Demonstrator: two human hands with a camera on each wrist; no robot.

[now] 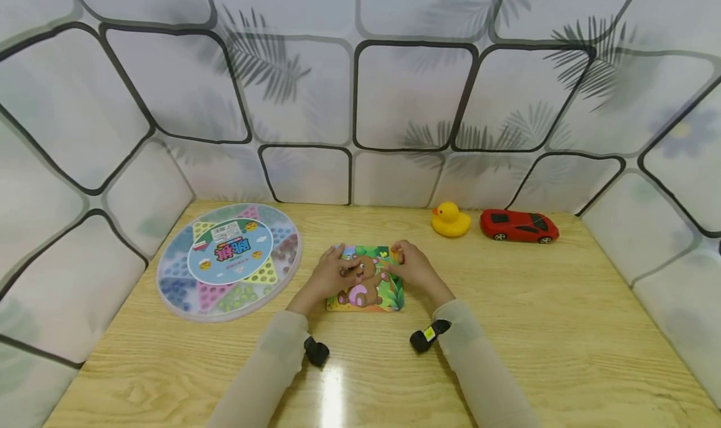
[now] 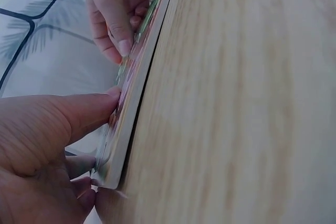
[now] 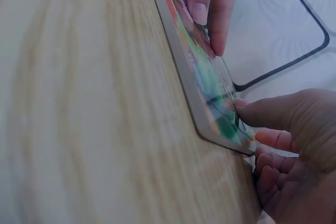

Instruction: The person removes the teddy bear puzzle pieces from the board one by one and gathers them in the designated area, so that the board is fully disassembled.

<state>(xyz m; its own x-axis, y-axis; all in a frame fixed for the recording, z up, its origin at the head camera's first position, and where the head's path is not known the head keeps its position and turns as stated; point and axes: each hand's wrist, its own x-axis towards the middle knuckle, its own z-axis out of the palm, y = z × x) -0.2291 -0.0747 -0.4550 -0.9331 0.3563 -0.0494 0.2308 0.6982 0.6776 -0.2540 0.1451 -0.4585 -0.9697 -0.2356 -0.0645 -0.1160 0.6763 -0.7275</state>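
Note:
A flat rectangular jigsaw puzzle [image 1: 366,293] with a cartoon brown bear lies on the wooden table. Fine seams cross its picture, and a pale rim [image 3: 181,77] runs along its near edge. My left hand [image 1: 332,275] grips it at the left side, thumb on the picture and fingers by the upper left edge. On the opposite side, my right hand [image 1: 415,268] holds the upper right corner, its thumb also lying on the picture. In the right wrist view that hand's lower fingers [image 3: 268,179] curl beside the edge. The puzzle's underside is hidden.
Left of the puzzle lies a round Chinese checkers board [image 1: 290,259] under clear wrapping. A yellow rubber duck [image 1: 452,223] and a red toy car [image 1: 518,226] stand at the back right. Patterned fabric walls [image 1: 414,96] enclose the table [image 1: 563,328] behind and at both sides.

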